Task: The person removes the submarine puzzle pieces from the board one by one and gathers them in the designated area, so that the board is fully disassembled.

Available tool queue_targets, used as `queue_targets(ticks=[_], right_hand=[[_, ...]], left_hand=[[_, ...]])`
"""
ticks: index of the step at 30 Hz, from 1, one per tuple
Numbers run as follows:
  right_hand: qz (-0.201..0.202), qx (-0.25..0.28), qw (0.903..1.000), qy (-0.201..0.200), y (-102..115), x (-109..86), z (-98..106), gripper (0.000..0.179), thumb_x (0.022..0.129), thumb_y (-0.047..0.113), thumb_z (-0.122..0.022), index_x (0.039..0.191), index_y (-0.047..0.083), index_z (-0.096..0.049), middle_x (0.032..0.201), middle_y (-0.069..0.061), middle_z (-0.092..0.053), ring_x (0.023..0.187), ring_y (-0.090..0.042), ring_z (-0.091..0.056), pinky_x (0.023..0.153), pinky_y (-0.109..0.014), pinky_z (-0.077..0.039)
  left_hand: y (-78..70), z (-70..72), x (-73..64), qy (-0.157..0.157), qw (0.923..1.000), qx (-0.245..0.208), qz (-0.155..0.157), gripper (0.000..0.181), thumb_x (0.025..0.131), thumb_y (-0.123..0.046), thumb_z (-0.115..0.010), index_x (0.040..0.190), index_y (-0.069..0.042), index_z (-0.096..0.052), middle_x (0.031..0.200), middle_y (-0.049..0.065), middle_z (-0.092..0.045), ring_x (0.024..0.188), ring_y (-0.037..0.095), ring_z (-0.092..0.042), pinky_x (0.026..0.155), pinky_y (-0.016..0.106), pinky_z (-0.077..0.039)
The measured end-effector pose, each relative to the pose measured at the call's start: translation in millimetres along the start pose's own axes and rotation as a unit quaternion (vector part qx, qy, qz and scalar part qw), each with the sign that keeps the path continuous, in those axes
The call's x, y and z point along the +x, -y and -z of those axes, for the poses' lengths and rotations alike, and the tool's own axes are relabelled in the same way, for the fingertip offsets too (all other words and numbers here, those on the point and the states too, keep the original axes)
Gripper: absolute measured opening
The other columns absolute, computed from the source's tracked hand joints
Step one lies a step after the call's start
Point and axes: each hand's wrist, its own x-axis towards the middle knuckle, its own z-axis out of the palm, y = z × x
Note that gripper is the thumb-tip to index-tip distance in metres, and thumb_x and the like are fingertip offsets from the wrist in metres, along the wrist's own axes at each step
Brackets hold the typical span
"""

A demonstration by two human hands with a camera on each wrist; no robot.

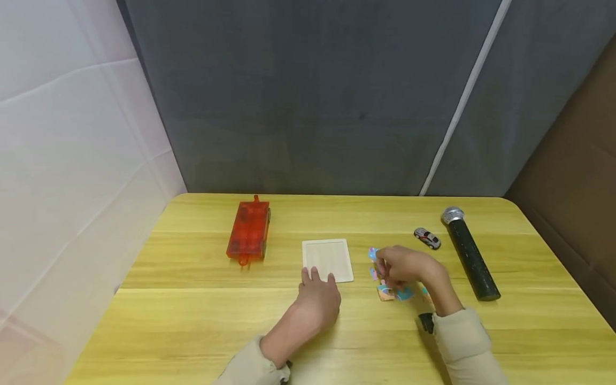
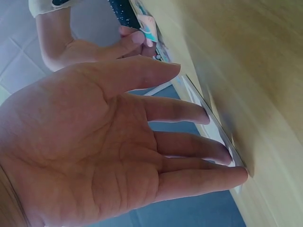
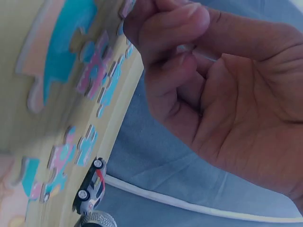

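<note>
My left hand (image 1: 320, 303) rests its fairly straight fingertips on the near edge of a cream square puzzle tray (image 1: 328, 261) with a raised rim. In the left wrist view its palm shows bare. Further right, my right hand (image 1: 409, 264) bends over a group of puzzle pieces (image 1: 385, 292) in teal, pink and peach. Its thumb and fingers are curled, and in the left wrist view they seem to pinch a peach-and-teal puzzle piece (image 2: 148, 27). The right wrist view cuts off those fingertips; loose pieces (image 3: 59, 47) lie beside the hand.
A red translucent toy wagon (image 1: 248, 230) stands at the back left. To the right lie a small toy car (image 1: 427, 238) and a black microphone (image 1: 471, 256) with a silver head. A dark curtain (image 1: 313, 96) hangs behind the wooden table (image 1: 192, 321).
</note>
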Motion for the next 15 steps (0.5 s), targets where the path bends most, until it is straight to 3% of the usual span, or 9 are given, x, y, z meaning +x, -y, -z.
queue_targets(ticks=[5,8,13,15], right_hand=[[-0.018,-0.013,0.9993,-0.03,4,1.6,-8,0.027,0.088,-0.023,-0.068,0.084,0.002,-0.061,0.073,-0.004,-0.058,0.054,-0.012,-0.047,0.055,-0.021,-0.041],[-0.025,-0.022,0.9985,-0.044,5,0.9,-14,0.024,0.098,-0.017,-0.064,0.085,0.003,-0.061,0.072,-0.003,-0.056,0.055,-0.013,-0.045,0.056,-0.023,-0.04],[-0.038,-0.078,0.9934,-0.075,8,0.2,-22,0.027,0.101,-0.013,-0.059,0.082,0.005,-0.06,0.064,0.0,-0.051,0.052,-0.011,-0.04,0.054,-0.021,-0.034],[-0.045,-0.113,0.9882,-0.092,11,-0.8,-26,0.025,0.098,-0.014,-0.063,0.083,0.006,-0.06,0.067,0.0,-0.051,0.054,-0.011,-0.043,0.053,-0.021,-0.033]], left_hand=[[1.7,-0.6,1.5,-0.003,1.0,0.004,-0.003,0.062,0.112,-0.03,-0.057,0.167,-0.005,-0.044,0.164,0.037,-0.044,0.155,0.058,-0.041,0.12,0.053,-0.05],[2.0,-0.7,1.0,-0.004,0.9999,0.009,-0.002,0.06,0.112,-0.029,-0.056,0.167,-0.006,-0.046,0.163,0.035,-0.048,0.155,0.054,-0.043,0.12,0.054,-0.05],[1.9,-1.0,1.2,-0.01,0.9989,0.043,-0.013,0.058,0.112,-0.027,-0.056,0.165,-0.006,-0.05,0.159,0.028,-0.056,0.156,0.045,-0.047,0.126,0.057,-0.042],[0.8,10.1,-6.1,-0.005,0.9986,0.05,-0.019,0.056,0.111,-0.024,-0.056,0.164,-0.006,-0.05,0.158,0.026,-0.058,0.156,0.042,-0.048,0.129,0.058,-0.039]])
